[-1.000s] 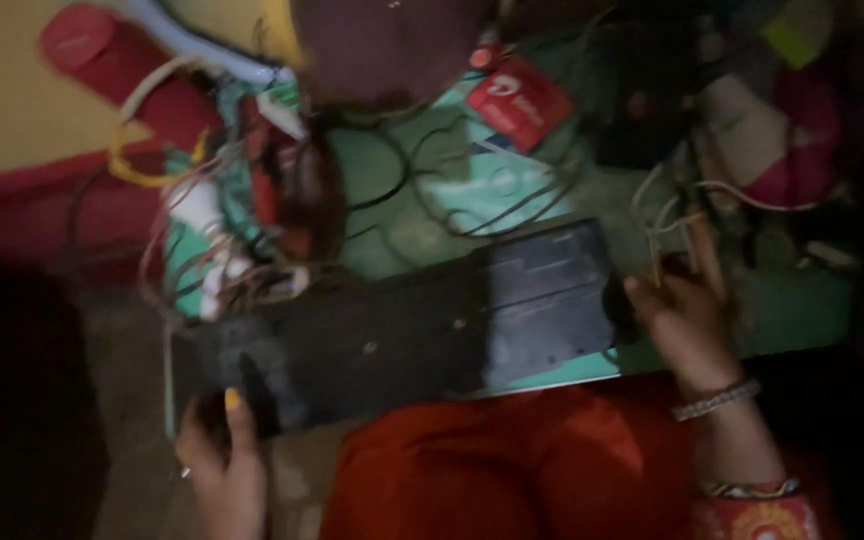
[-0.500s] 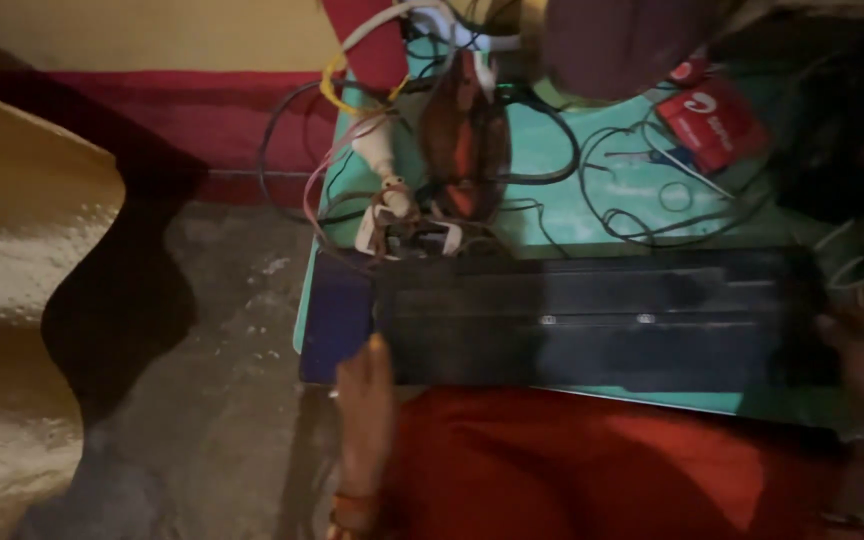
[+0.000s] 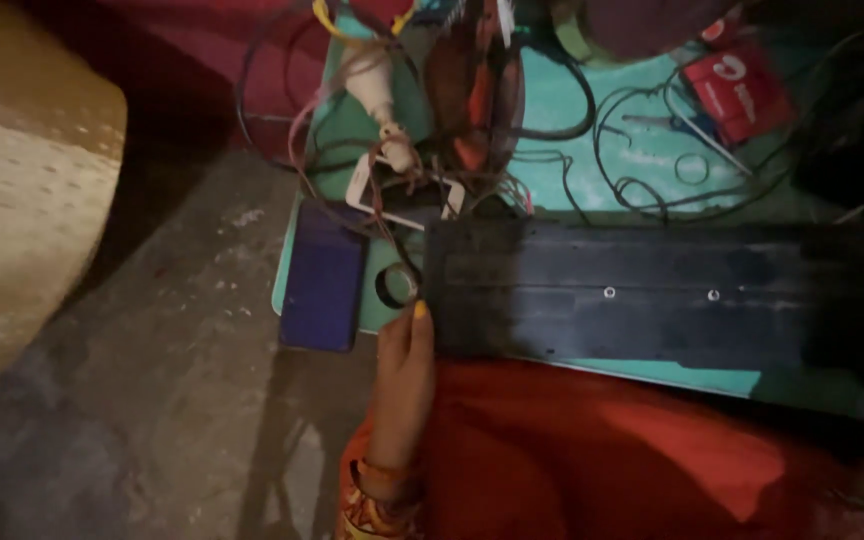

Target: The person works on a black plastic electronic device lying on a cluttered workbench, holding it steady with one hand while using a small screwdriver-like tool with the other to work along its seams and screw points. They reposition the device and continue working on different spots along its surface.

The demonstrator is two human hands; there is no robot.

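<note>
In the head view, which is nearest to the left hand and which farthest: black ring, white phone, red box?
From the left hand:
1. Black ring, just above the fingertips.
2. White phone, farther up, under the wires.
3. Red box, far at upper right.

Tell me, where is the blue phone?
In the head view, the blue phone lies at the teal table's left edge, beside the black ring.

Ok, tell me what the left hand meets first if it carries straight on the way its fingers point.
The left hand points up the picture, its fingertip at the left end of the long black panel. Straight ahead, it would probably meet the small black ring first, then the tangled wires. Depth is unclear.
</note>
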